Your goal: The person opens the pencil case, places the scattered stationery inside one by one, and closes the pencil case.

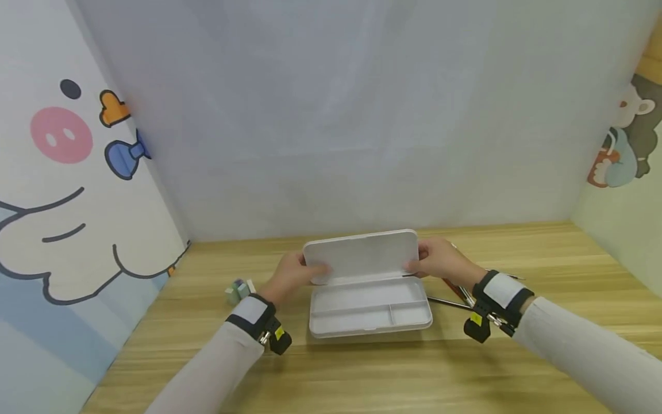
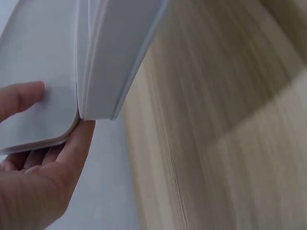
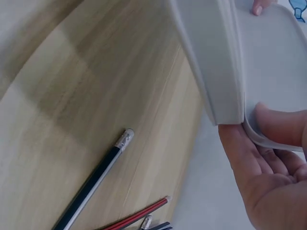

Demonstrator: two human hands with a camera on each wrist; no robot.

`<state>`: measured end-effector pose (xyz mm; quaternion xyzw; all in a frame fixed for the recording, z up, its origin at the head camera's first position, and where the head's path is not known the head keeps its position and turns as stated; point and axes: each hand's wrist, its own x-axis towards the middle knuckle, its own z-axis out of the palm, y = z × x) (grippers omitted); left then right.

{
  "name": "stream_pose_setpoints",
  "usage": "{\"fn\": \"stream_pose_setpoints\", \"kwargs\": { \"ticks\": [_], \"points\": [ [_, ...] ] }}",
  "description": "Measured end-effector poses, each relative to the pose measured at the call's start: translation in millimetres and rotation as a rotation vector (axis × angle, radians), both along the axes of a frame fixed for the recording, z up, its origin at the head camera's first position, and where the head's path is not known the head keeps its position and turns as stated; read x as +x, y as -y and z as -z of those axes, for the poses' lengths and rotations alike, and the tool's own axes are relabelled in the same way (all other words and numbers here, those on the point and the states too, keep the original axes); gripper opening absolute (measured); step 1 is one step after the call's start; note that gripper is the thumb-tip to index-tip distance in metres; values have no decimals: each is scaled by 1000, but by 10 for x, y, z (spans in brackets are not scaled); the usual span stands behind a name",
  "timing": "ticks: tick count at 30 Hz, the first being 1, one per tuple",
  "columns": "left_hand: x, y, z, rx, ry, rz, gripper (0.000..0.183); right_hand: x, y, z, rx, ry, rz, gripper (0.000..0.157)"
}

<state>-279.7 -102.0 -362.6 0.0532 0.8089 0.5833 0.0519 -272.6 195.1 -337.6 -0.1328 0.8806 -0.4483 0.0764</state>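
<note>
A white pencil case [image 1: 351, 313] is held with its lid [image 1: 367, 256] swung up, its inner tray divided into compartments with nothing in them. My left hand [image 1: 292, 276] grips the lid's left end, thumb on the inner face and fingers behind. At the opposite end my right hand [image 1: 445, 261] holds the lid in the same way. Up close in the left wrist view, the left thumb [image 2: 21, 98] presses on the lid's inside near the hinge. The right wrist view shows the right thumb [image 3: 280, 124] on the lid and the other fingers beneath it.
Several pencils lie on the wooden table to the right, among them a dark striped pencil [image 3: 96, 184] and a red-and-black pencil [image 3: 139, 213]. Small pale green blocks [image 1: 238, 291] sit left of the case. A grey-white wall [image 1: 362, 115] stands behind the table.
</note>
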Motion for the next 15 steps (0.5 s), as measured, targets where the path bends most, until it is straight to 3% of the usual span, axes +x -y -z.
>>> {"fn": "stream_pose_setpoints", "kwargs": {
  "ticks": [5,15],
  "points": [
    [-146,40,28,-84,55,-21,38,-137,60,115,-25,42,30,36],
    [-323,19,158,-199,75,-62,39,-310,120,310,-41,112,82,33]
  ]
}}
